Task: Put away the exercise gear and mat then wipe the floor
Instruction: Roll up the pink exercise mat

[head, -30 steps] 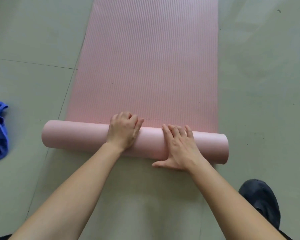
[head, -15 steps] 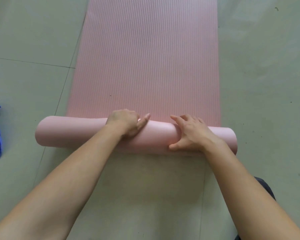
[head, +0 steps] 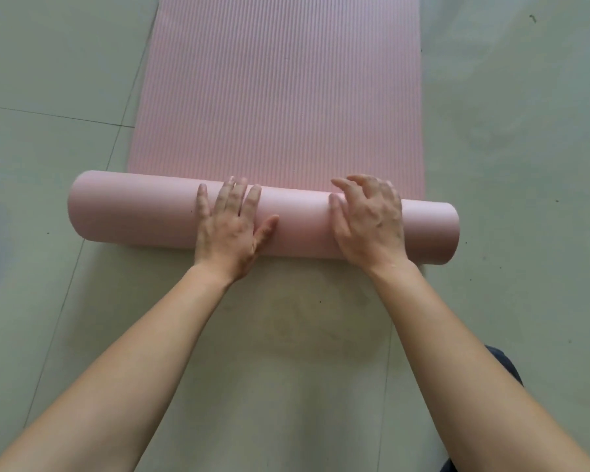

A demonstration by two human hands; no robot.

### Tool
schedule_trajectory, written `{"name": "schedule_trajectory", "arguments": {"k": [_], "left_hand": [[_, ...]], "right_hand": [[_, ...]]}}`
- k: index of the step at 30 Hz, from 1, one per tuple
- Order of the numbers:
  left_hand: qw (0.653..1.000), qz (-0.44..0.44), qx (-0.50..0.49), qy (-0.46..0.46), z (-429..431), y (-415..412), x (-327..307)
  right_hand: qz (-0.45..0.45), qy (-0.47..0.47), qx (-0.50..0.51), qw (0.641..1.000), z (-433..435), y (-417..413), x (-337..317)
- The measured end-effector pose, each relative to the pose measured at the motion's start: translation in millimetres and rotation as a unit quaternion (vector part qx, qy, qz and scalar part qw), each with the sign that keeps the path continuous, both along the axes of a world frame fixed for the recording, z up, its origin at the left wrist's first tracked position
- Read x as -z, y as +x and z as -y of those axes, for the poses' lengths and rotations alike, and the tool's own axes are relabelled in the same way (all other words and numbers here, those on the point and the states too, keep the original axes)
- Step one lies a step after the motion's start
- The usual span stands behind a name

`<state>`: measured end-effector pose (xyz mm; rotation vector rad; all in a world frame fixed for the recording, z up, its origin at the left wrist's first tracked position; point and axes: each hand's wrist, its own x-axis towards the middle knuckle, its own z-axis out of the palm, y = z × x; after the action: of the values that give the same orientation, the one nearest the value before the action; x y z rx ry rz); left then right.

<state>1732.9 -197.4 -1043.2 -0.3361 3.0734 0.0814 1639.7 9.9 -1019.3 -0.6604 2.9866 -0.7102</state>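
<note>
a: start at the hands. what are they doing?

b: the left hand (head: 227, 229) lies flat and open on top of the roll, fingers spread and pointing away from the person, thumb out to the side. the right hand (head: 368, 219) is open too, but arched, palm on the roll and fingertips lifted a little. neither hand is wrapped around anything; both only press down.

a: and under them?

b: the pale pink ribbed foam exercise mat (head: 280, 97). its near end is wound into a thick smooth roll (head: 133, 206) lying crosswise on the grey-green tiled floor (head: 48, 63). the rest lies flat, stretching away past the top of the frame. the roll sticks out to the left of the flat part, so it looks slightly askew.

a: so which step?

b: rolling up the mat, i'd judge, with plenty left to roll. wiping hasn't begun.

a: next move?

b: probably an even forward push with both palms, then resetting the hands, easing the left end back so the edges line up.
</note>
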Motion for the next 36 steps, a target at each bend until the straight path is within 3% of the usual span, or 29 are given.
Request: {"name": "schedule_trajectory", "arguments": {"k": [5,11,15,18,21,23,26,31,34,36], "left_hand": [[0.999,0.025,-0.007,-0.039,6,-40,-15],[0.996,0.053,0.06,-0.038,-1,-36,-41],[0.976,0.214,0.049,0.008,-3,-35,-38],[0.971,0.208,-0.034,0.109,0,-16,-25],[0.99,0.044,-0.083,0.102,1,8,-25],[0.994,-0.033,-0.079,0.064,-4,19,-29],[0.999,-0.011,-0.042,0.009,-17,33,-21],[1.0,0.012,-0.025,0.002,-17,20,-11],[1.0,-0.015,0.019,-0.009,-15,9,-11],[1.0,0.012,0.025,-0.001,-15,2,-15]], "right_hand": [[0.081,0.183,-0.137,0.97,-12,15,8],[0.121,0.189,-0.123,0.967,-16,14,-15],[0.27,0.173,-0.175,0.931,-36,-1,-28],[0.192,0.169,-0.134,0.957,-41,-1,-18],[0.059,0.084,-0.033,0.994,-26,9,2],[0.003,0.033,0.015,0.999,-12,13,9],[-0.007,0.018,0.027,0.999,-7,16,8],[0.006,0.073,-0.027,0.997,-23,37,19],[-0.012,0.056,0.034,0.998,-28,43,17],[-0.028,0.052,0.047,0.997,-34,52,18]]}}
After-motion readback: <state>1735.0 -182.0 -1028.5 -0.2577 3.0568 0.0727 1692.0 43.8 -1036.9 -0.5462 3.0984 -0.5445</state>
